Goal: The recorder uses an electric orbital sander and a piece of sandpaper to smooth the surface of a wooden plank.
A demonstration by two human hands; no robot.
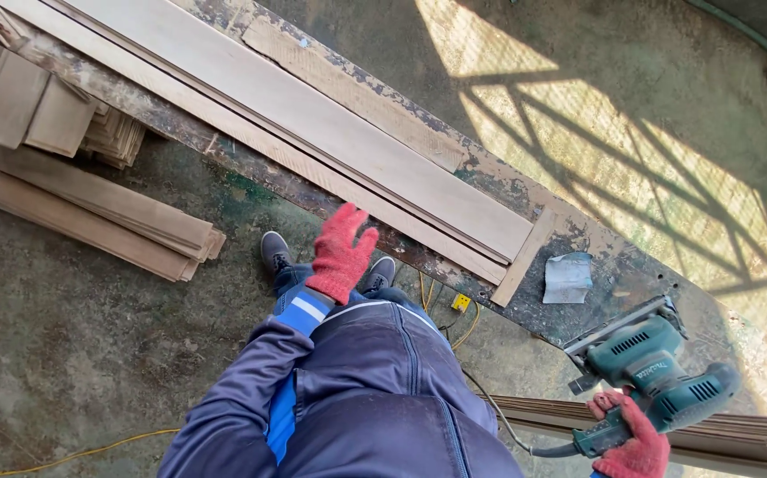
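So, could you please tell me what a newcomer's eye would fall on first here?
First the red-gloved right hand gripping a green electric sander at lower right, above a stack of thin slats. Then the left hand, also red-gloved, raised open at centre, before long pale boards lying on a paint-worn workbench.

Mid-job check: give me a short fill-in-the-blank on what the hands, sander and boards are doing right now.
1. The right hand grips a green electric ____.
2. Both hands wear ____ gloves.
3. The left hand is raised and holds ____.
4. The long pale boards lie on a worn ____.

Missing words: sander; red; nothing; workbench
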